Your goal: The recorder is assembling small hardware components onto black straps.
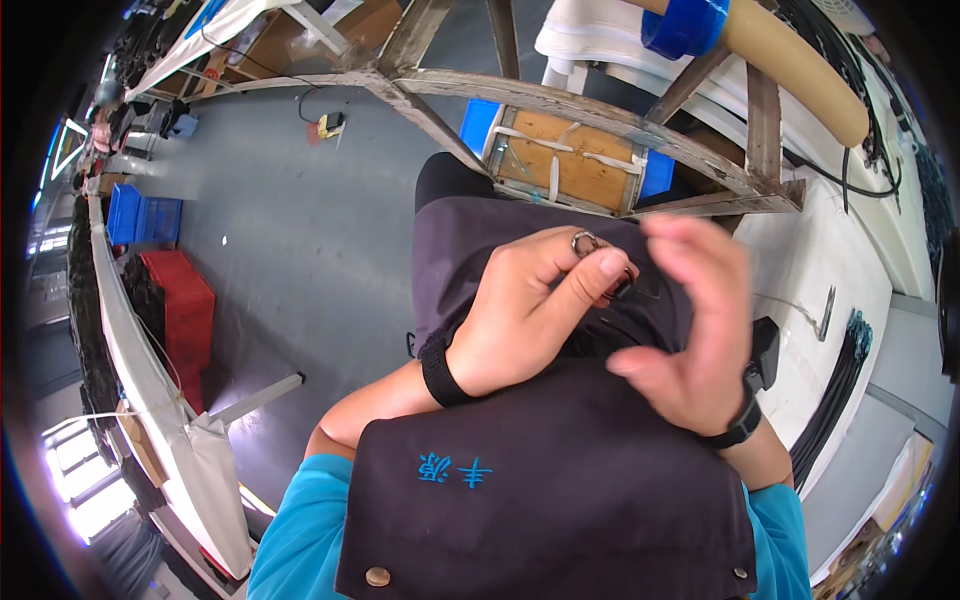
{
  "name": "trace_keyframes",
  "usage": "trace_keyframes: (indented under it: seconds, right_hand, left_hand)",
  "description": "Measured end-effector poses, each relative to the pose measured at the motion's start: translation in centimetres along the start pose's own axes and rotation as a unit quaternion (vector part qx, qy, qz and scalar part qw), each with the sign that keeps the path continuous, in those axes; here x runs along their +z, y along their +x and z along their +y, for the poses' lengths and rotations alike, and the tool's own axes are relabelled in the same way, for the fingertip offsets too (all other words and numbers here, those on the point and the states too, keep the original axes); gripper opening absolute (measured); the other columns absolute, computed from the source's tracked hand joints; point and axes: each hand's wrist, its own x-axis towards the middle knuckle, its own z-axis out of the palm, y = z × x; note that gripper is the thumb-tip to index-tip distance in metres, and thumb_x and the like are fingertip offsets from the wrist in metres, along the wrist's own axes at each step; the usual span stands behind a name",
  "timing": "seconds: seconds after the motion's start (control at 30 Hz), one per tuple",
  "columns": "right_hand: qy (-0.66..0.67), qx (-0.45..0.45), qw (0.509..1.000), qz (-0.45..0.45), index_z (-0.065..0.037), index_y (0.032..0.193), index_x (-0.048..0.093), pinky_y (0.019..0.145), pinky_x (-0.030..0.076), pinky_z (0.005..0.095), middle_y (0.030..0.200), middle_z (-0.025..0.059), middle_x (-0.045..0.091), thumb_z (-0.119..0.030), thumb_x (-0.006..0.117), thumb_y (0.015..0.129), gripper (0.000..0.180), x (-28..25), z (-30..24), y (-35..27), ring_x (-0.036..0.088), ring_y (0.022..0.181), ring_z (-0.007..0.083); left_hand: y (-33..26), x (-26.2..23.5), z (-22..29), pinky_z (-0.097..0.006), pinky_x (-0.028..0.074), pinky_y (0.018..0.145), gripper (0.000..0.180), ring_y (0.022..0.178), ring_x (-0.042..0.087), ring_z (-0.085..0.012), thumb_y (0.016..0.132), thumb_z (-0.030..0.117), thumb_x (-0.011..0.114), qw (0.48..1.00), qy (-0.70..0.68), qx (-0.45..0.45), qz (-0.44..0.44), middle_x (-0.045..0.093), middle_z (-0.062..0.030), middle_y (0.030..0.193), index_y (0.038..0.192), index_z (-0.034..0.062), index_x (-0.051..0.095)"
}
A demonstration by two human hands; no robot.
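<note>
Above my lap, my left hand (pixel 515 310) is closed, thumb pressed to the fingers, around a small dark metal ring (pixel 583 243). A small black piece (pixel 622 287) shows at the fingertips; whether it joins the ring I cannot tell. To the right, my right hand (pixel 700 335) is raised and blurred by motion. Its thumb and fingers are spread apart, with nothing visible between them. A dark apron (pixel 540 480) covers my lap and front, and both hands are over it. Each wrist wears a black band.
On the white surface at right lie a bundle of black cords (pixel 835 400) and a bent metal hook (pixel 826 315). A worn frame (pixel 590 115) crosses ahead, below a beige tube (pixel 790 70) with blue tape (pixel 685 25). A red bin (pixel 180 320) and blue crate (pixel 145 215) stand left.
</note>
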Motion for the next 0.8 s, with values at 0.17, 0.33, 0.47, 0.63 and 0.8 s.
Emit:
trace_keyframes:
  seconds: [0.17, 0.33, 0.47, 0.63, 0.8]
  right_hand:
    - [0.026, 0.056, 0.998, -0.011, -0.001, 0.116, 0.054, 0.073, 0.05, 0.0302, 0.099, 0.0123, 0.06, -0.011, 0.07, 0.078, 0.043, 1.8, 0.7, -0.3, 0.061, 0.084, 0.0232]
    - [0.099, 0.123, 0.986, 0.052, -0.001, 0.104, 0.062, 0.067, 0.049, 0.0289, 0.087, 0.0102, 0.065, -0.011, 0.072, 0.076, 0.031, 2.1, 0.8, -1.2, 0.062, 0.075, 0.0225]
    - [0.008, 0.065, 0.997, 0.05, -0.001, 0.097, 0.064, 0.06, 0.048, 0.0272, 0.082, 0.0093, 0.065, -0.012, 0.075, 0.073, 0.029, 1.6, 1.0, -1.3, 0.062, 0.071, 0.0209]
    - [0.021, 0.062, 0.996, 0.052, 0.0, 0.098, 0.061, 0.059, 0.048, 0.0263, 0.085, 0.0112, 0.064, -0.008, 0.072, 0.076, 0.025, 1.4, 1.3, -1.6, 0.062, 0.071, 0.0196]
    - [0.414, 0.274, 0.868, 0.011, 0.004, 0.114, 0.045, 0.069, 0.049, 0.0243, 0.103, 0.0132, 0.061, -0.003, 0.051, 0.089, 0.026, 1.5, 0.8, -1.6, 0.059, 0.08, 0.0123]
  left_hand:
    - [0.5, 0.1, -0.7, -0.029, 0.041, 0.057, 0.023, 0.061, 0.053, -0.0178, 0.091, 0.02, 0.057, 0.995, 0.042, 0.091, 0.021, 0.055, -0.0094, 0.068, 0.084, -0.001, 0.062]
    - [0.2, 0.0, 0.4, -0.025, 0.045, 0.07, 0.03, 0.076, 0.054, -0.0098, 0.097, 0.023, 0.046, 0.999, -0.034, -0.017, -0.014, 0.059, -0.0039, 0.083, 0.088, -0.0014, 0.06]
    - [0.1, -0.1, 0.8, -0.024, 0.044, 0.07, 0.035, 0.075, 0.054, -0.0095, 0.098, 0.03, 0.045, 0.994, -0.084, -0.066, -0.008, 0.059, -0.0031, 0.08, 0.09, 0.0001, 0.061]
    - [0.4, -0.3, 0.4, -0.024, 0.044, 0.07, 0.035, 0.074, 0.054, -0.0096, 0.097, 0.031, 0.045, 0.996, -0.078, -0.051, -0.004, 0.059, -0.0033, 0.081, 0.091, 0.0002, 0.061]
    - [0.3, -0.1, 0.8, -0.025, 0.044, 0.069, 0.033, 0.073, 0.053, -0.0093, 0.097, 0.029, 0.046, 0.993, -0.108, -0.05, 0.008, 0.06, -0.0041, 0.082, 0.09, 0.0004, 0.061]
